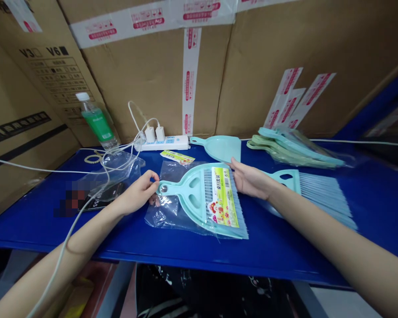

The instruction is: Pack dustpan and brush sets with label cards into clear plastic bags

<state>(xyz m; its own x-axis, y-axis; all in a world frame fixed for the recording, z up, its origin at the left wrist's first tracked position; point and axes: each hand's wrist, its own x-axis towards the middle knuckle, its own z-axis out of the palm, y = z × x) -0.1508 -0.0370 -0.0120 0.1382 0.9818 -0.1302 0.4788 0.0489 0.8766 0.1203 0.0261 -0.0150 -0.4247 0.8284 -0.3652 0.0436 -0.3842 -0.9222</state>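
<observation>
From the head view, the brush-and-dustpan set (208,198) lies flat on the blue surface (285,251), half on a clear plastic bag (161,216); the left hand (137,194) has its grip pinched on the handle tip; the right hand (250,179) lays its grip spread against the set's far edge, by the paper label (223,196); a loose brush (321,192) lies beside that wrist; the set looks light and stiff, the bag slippery, so the handle and rim seem the firm places to hold.
</observation>
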